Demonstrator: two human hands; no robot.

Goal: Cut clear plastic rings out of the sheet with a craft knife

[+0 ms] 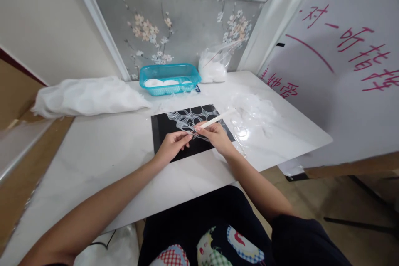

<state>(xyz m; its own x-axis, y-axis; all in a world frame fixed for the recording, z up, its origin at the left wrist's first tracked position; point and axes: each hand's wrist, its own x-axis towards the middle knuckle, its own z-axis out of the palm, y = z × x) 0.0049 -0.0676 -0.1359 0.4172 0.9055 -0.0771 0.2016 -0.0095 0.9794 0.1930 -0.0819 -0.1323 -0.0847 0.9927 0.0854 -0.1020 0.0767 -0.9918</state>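
A black sheet lies on the white table, with a white openwork piece of looped rings spread over it. My left hand rests at the front of the sheet, its thumb and forefinger pinched together at the edge of the white loops. In my right hand is a slim white pen-shaped tool, its back end slanting up to the right. The tool's tip meets the loops beside my left fingertips and is too small to make out. Both hands nearly touch each other.
Behind the sheet stands a blue plastic basket with white round pieces inside, next to a clear bag of white material. A long white wrapped bundle lies at left. Clear and white scraps cover the right side, near a whiteboard.
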